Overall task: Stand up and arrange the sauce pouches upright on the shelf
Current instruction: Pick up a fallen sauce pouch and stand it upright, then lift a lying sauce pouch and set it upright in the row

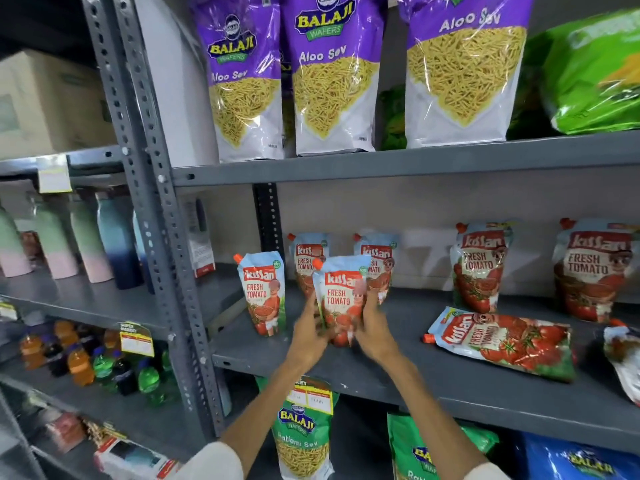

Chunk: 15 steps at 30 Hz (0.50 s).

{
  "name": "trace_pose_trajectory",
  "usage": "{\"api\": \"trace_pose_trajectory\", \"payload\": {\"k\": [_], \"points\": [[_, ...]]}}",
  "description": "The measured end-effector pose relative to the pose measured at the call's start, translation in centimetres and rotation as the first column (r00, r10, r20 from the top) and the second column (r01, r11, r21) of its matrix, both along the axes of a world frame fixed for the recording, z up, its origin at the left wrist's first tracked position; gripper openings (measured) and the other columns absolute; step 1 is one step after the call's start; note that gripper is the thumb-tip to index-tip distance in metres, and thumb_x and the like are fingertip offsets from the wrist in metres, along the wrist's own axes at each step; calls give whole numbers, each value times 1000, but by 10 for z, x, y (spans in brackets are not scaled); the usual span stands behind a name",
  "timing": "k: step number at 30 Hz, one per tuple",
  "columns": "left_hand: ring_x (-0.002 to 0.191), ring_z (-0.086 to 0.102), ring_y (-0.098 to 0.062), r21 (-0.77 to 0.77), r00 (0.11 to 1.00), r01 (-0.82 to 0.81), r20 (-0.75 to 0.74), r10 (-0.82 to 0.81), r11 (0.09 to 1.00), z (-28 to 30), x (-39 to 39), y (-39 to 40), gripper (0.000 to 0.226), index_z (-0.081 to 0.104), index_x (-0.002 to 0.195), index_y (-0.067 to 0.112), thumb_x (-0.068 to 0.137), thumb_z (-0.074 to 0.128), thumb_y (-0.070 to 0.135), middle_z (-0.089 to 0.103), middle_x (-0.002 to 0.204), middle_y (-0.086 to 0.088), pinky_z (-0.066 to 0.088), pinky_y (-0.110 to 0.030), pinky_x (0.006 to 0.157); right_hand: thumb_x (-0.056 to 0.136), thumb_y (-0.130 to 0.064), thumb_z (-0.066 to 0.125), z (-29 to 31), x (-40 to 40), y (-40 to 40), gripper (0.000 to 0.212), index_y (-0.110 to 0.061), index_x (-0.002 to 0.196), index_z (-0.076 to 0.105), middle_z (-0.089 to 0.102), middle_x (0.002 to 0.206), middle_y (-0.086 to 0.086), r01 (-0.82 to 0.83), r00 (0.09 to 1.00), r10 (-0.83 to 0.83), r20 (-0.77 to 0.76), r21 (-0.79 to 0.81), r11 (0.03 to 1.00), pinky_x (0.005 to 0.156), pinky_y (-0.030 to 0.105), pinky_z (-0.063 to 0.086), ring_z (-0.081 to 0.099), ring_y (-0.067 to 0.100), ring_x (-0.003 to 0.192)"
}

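Six sauce pouches (479,268) stand upright on the shelf (381,372); one lies flat (502,341). Left hand (308,336) and right hand (374,329) grip the front-centre pouch (341,299). Three Aloo Sev bags (332,74) stand above.

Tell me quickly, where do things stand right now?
Both hands, left and right, on small pouch, upright. Large pouch lies flat, right. Nothing blocking.

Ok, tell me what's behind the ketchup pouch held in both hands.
Behind the held Kissan pouch, gripped by the left hand and right hand, two more Kissan pouches stand upright against the back wall. Their lower halves are covered.
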<state>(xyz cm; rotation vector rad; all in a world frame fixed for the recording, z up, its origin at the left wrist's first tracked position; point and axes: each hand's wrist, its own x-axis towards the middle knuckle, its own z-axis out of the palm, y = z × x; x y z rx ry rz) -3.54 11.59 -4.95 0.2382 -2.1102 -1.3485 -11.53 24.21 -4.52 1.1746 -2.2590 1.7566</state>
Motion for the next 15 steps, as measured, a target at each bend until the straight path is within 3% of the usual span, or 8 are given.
{"api": "trace_pose_trajectory", "payload": {"k": [4,7,10,12,15], "points": [[99,70,-8,1,998,-3,68,3,1000,-23,-9,-12,70,47,144,19,83,72,-6,71,124,-5,57,-13,78,99,-11,51,-20,-13,0,48,-18,140,27,54,136,3,23,998,-24,51,9,1000,103,39,50,56,23,125],[99,67,-8,117,999,-18,36,14,993,-20,-8,-2,72,45,142,17,81,74,-10,69,121,0,56,-11,79,98,-17,55,-16,-19,6,48,-21,138,30,55,132,-4,-19,997,12,81,88,996,101,31,47,55,12,119],[119,54,-3,200,975,-164,-118,190,966,-26,5,35,80,39,146,15,79,77,-4,53,133,12,42,-5,95,96,-23,60,-13,-26,27,41,-20,133,42,63,127,-6,-7,999,-1,41,191,982,100,30,48,60,11,114],[124,50,-6,227,937,-253,-182,297,940,-33,9,67,71,44,143,12,81,77,1,50,138,6,40,-13,101,94,-24,61,-7,-35,51,30,-17,122,53,69,119,2,68,998,-66,-18,260,963,97,36,52,66,18,109],[106,58,-17,459,957,-167,-137,255,873,-31,7,124,57,49,133,10,84,72,-6,56,130,-13,52,-17,88,93,-19,64,12,-54,98,18,-11,109,65,73,108,5,163,985,-136,-104,324,932,94,39,54,69,21,102]]}}
